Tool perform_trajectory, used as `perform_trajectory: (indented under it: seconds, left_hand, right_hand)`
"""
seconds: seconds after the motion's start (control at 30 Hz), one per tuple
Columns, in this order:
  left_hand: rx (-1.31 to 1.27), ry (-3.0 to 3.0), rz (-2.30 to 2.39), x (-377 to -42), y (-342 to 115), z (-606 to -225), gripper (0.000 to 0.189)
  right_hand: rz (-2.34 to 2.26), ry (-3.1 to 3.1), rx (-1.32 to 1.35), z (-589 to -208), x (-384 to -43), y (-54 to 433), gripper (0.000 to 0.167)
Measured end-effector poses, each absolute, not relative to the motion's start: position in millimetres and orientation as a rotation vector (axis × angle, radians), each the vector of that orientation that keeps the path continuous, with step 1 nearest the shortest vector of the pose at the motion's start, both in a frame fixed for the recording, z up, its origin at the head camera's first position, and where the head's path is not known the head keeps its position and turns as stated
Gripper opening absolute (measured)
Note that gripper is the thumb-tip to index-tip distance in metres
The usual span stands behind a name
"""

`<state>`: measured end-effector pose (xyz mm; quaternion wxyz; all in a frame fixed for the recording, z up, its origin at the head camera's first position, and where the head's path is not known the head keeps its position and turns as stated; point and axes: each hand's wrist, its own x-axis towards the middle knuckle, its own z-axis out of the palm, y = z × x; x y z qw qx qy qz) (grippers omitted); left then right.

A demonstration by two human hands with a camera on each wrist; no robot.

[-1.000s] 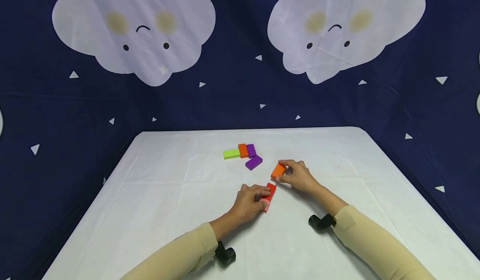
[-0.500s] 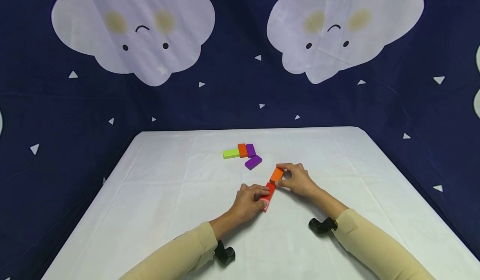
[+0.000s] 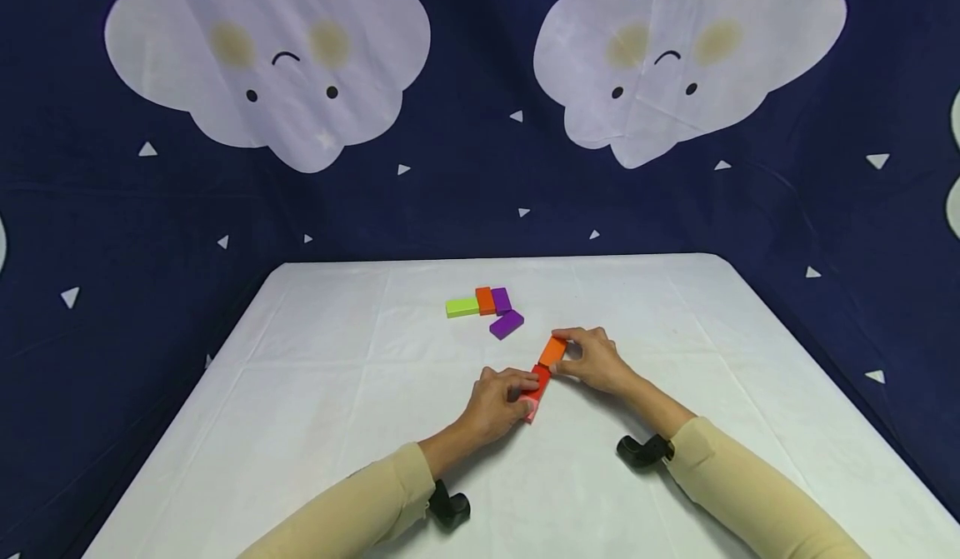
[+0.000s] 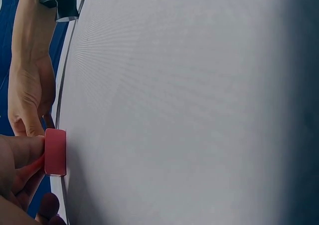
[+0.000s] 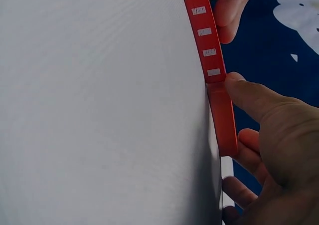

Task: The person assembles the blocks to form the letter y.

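Observation:
In the head view a red block (image 3: 542,376) and a pink block (image 3: 529,411) lie end to end on the white table. My left hand (image 3: 495,405) holds this pair, its thumb by the pink block and its fingertips on the red one. An orange block (image 3: 553,351) meets the far end of the red block at a slight angle. My right hand (image 3: 596,359) pinches the orange block (image 5: 223,117) between thumb and fingers. White rectangular marks run along the side of the red block (image 5: 204,35) in the right wrist view. Fingers partly hide the row.
Farther back on the white table (image 3: 337,426) lie a lime green block (image 3: 462,307), a red-orange block (image 3: 486,301) and two purple blocks (image 3: 507,325). A dark blue cloth with clouds (image 3: 480,201) hangs behind. Black wrist cameras (image 3: 450,509) sit under both sleeves.
My right hand has brought the orange block toward me and to the left, up to the end of the red block. My left hand has stayed in place.

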<state>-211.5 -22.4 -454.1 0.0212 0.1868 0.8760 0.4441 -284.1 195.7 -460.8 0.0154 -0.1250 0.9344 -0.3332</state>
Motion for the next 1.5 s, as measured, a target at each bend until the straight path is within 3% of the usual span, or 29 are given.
perform_trajectory:
  seconds: [0.53, 1.5]
  left_hand:
    - [0.595, 2.729, 1.379, -211.9, -22.3, -456.5, 0.029]
    - [0.604, 2.756, 1.346, -211.5, -21.9, -455.7, 0.03]
  right_hand:
    - [-1.08, 2.919, -0.441, -463.0, -283.7, 197.6, 0.049]
    - [-1.045, 2.962, -0.476, -463.0, -281.6, 194.2, 0.046]
